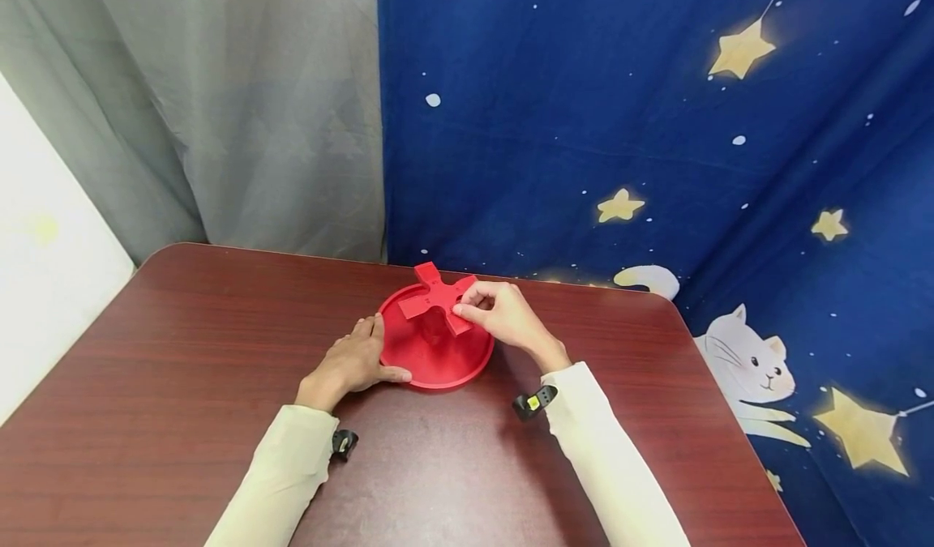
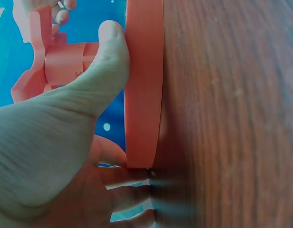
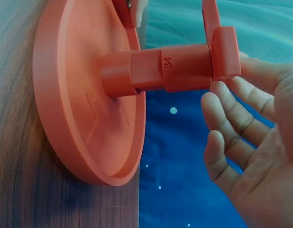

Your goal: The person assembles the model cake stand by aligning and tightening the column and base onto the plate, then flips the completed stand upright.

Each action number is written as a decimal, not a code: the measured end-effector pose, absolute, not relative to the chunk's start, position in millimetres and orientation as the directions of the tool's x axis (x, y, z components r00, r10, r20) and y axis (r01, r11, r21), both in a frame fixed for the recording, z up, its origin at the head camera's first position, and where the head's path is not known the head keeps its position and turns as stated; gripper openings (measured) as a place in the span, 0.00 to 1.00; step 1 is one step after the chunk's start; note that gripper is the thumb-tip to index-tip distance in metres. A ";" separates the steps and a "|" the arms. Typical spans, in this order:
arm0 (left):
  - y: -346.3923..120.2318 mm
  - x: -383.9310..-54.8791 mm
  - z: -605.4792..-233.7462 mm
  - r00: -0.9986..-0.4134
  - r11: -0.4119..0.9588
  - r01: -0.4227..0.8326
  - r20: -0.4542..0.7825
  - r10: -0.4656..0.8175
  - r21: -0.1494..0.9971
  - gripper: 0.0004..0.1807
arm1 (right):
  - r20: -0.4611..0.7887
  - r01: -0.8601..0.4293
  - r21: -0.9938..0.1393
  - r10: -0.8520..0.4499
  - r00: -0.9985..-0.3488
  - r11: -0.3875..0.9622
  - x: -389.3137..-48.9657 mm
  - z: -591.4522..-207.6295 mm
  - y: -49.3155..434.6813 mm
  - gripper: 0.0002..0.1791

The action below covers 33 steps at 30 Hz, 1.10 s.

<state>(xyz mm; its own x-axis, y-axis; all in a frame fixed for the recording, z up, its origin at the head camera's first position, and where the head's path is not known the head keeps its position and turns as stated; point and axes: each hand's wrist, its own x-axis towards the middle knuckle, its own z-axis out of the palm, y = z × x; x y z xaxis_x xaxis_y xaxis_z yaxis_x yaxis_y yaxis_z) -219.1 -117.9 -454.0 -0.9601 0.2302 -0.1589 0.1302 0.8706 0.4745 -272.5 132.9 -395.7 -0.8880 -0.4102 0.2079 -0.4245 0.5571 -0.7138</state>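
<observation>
A red round tray-like base [image 1: 405, 349] with a raised rim stands on the table. From its middle rises a red stepped post [image 3: 149, 70], marked with the figure 34. A red cross-shaped piece [image 1: 439, 294] with flat arms sits at the top of the post. My left hand [image 1: 352, 362] rests against the base's left and front rim, thumb and fingers spread and fairly straight. With thumb and index finger my right hand [image 1: 511, 318] pinches one arm of the cross-shaped piece at its right side. The other right fingers hang below, off the post.
The dark wood table [image 1: 182, 369] extends around the base, whose back rim is near the far edge. Behind the table hang a grey curtain [image 1: 270, 109] and a blue curtain [image 1: 525, 126] with stars and a cat. Each wrist wears a black strap [image 1: 535, 403].
</observation>
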 end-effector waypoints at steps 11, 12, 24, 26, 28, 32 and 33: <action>-118.5 -220.0 -453.7 -0.960 0.871 0.125 -0.165 0.228 0.476 0.64 | 0.322 -0.456 -0.699 -0.327 -0.889 0.551 -281.2 -404.7 133.5 0.21; -118.4 -220.2 -454.0 -0.959 0.871 0.125 -0.166 0.229 0.476 0.64 | 0.303 -0.449 -0.695 -0.338 -0.891 0.562 -281.3 -405.7 133.4 0.22; -118.6 -220.0 -453.3 -0.958 0.872 0.111 -0.183 0.222 0.477 0.64 | 0.271 -0.427 -0.675 -0.336 -0.902 0.602 -279.4 -404.8 133.7 0.12; -118.7 -219.8 -453.2 -0.957 0.872 0.111 -0.185 0.223 0.476 0.64 | 0.263 -0.426 -0.677 -0.343 -0.901 0.599 -278.8 -404.2 134.7 0.10; -118.7 -219.8 -453.3 -0.956 0.873 0.111 -0.189 0.224 0.474 0.64 | 0.258 -0.427 -0.677 -0.350 -0.901 0.600 -278.6 -404.2 135.7 0.08; -118.8 -220.2 -453.7 -0.956 0.875 0.106 -0.192 0.220 0.473 0.65 | 0.246 -0.423 -0.700 -0.362 -0.899 0.575 -277.5 -404.4 136.9 0.08; -118.8 -220.3 -453.7 -0.957 0.876 0.105 -0.193 0.218 0.472 0.65 | 0.242 -0.422 -0.704 -0.366 -0.899 0.572 -277.1 -404.3 137.1 0.08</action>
